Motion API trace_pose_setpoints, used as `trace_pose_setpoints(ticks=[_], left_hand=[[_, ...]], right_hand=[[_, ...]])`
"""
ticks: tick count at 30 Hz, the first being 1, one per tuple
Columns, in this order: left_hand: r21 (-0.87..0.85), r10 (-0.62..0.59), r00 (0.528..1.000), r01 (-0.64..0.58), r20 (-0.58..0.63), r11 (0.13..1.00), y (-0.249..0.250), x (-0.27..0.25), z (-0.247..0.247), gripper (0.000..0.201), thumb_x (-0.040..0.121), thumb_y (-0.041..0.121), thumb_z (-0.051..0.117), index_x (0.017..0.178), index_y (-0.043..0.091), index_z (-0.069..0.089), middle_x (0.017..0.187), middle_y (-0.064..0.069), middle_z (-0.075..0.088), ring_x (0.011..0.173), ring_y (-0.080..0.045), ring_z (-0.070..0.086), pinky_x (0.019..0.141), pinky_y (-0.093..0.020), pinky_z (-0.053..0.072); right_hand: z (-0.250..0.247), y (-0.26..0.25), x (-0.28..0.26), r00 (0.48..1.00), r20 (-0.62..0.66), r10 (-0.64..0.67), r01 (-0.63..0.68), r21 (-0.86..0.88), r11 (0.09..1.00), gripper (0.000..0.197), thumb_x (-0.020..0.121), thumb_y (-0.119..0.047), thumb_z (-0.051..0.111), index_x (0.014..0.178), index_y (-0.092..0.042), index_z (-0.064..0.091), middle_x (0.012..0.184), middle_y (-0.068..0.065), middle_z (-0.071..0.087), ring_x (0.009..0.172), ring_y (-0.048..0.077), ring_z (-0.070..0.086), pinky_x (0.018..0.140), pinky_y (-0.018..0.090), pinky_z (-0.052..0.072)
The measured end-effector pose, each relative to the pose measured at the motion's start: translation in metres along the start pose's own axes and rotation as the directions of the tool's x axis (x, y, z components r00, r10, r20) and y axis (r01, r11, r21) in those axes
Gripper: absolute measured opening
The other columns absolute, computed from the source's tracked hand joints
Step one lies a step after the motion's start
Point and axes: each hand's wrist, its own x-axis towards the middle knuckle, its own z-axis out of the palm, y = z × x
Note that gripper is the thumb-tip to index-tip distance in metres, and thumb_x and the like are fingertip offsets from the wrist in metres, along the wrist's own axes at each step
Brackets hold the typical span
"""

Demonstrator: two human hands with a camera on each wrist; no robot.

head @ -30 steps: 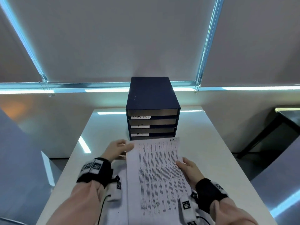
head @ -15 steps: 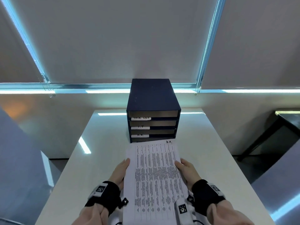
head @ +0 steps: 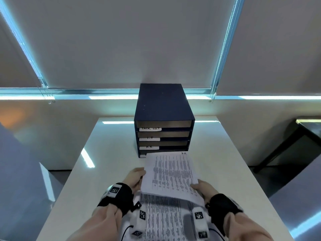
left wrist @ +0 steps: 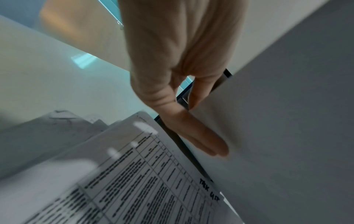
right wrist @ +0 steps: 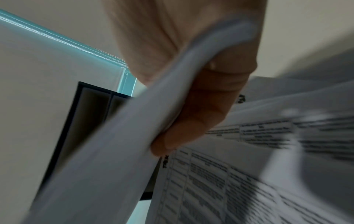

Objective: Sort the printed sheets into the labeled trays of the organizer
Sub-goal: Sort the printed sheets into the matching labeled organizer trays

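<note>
Above the white surface [head: 217, 153], we hold a white printed sheet marked "H.R." [head: 171, 174] between left hand [head: 134, 178] and right hand [head: 202, 188], fingers pinching its edges, before the dark-blue four-tray organizer [head: 163, 105]; the limp, bowed paper could buckle at the tray lip or enter the adjacent "I.T" slot.

Right hand [right wrist: 191, 91] around bent sheet [right wrist: 118, 144]

My organizer [head: 164, 108] labels read "TASK LIST", "I.T", "H.R."; my lifted sheet [head: 171, 173] says "H.R.", the lower sheet [left wrist: 145, 174] "TASK LIST".
</note>
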Motion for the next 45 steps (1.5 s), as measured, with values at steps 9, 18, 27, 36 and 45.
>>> trace_pose_setpoints(ticks=[9, 18, 27, 36, 45], left_hand=[[-0.107, -0.007, 0.993, 0.02, 0.114, 0.994, 0.003, -0.003, -0.002, 0.027, 0.098, 0.008, 0.046, 0.123, 0.003, 0.052, 0.116, -0.021, 0.065, 0.099, -0.036, 0.065, 0.076, -0.046, 0.057], [-0.17, -0.048, 0.999, 0.049, 0.009, 0.984, -0.003, 0.052, 0.007, 0.032, 0.102, 0.014, 0.036, 0.126, -0.006, 0.043, 0.072, -0.023, 0.067, 0.042, -0.02, 0.059, 0.046, -0.029, 0.054], [-0.443, -0.009, 1.0, 0.018, 0.023, 0.896, 0.059, 0.099, 0.025, 0.042, 0.094, -0.004, 0.043, 0.136, -0.005, 0.037, 0.133, -0.024, 0.052, 0.119, -0.032, 0.054, 0.103, -0.039, 0.044], [0.424, 0.347, 0.938, -0.311, -0.007, 0.85, 0.035, 0.049, 0.016, 0.014, 0.09, 0.031, 0.058, 0.092, 0.018, 0.062, 0.082, -0.008, 0.068, 0.071, -0.022, 0.062, 0.075, -0.044, 0.055], [0.973, 0.38, 0.896, -0.221, 0.231, -0.071, -0.042, 0.015, -0.02, 0.091, 0.073, 0.061, 0.062, 0.145, 0.026, 0.019, 0.145, 0.0, 0.023, 0.131, -0.021, 0.028, 0.106, -0.037, 0.032]], right_hand=[[0.024, -0.059, 0.04, 0.998, 0.054, -0.038, 0.047, -0.157, 0.986, 0.032, 0.093, 0.003, 0.05, 0.124, 0.0, 0.051, 0.118, 0.02, 0.062, 0.104, 0.034, 0.062, 0.086, 0.041, 0.052], [0.027, -0.094, 0.065, 0.986, 0.089, 0.14, -0.127, -0.139, 0.982, 0.066, 0.084, -0.032, 0.07, 0.137, -0.005, 0.042, 0.128, 0.014, 0.048, 0.107, 0.036, 0.063, 0.063, 0.031, 0.057], [0.059, -0.131, 0.109, 0.992, -0.083, 0.091, -0.04, 0.487, 0.872, 0.023, 0.095, 0.01, 0.041, 0.116, 0.008, 0.049, 0.104, 0.028, 0.059, 0.104, 0.032, 0.063, 0.081, 0.038, 0.058], [0.052, -0.098, 0.054, 0.997, 0.018, -0.076, 0.067, 0.314, 0.947, 0.022, 0.097, 0.0, 0.042, 0.111, 0.005, 0.059, 0.101, 0.028, 0.065, 0.083, 0.036, 0.065, 0.068, 0.037, 0.061], [0.025, 0.026, -0.011, 0.985, -0.154, -0.077, 0.034, -0.269, 0.963, 0.008, 0.082, -0.005, 0.065, 0.089, -0.006, 0.061, 0.061, 0.009, 0.059, 0.042, 0.018, 0.048, 0.045, 0.024, 0.04]])
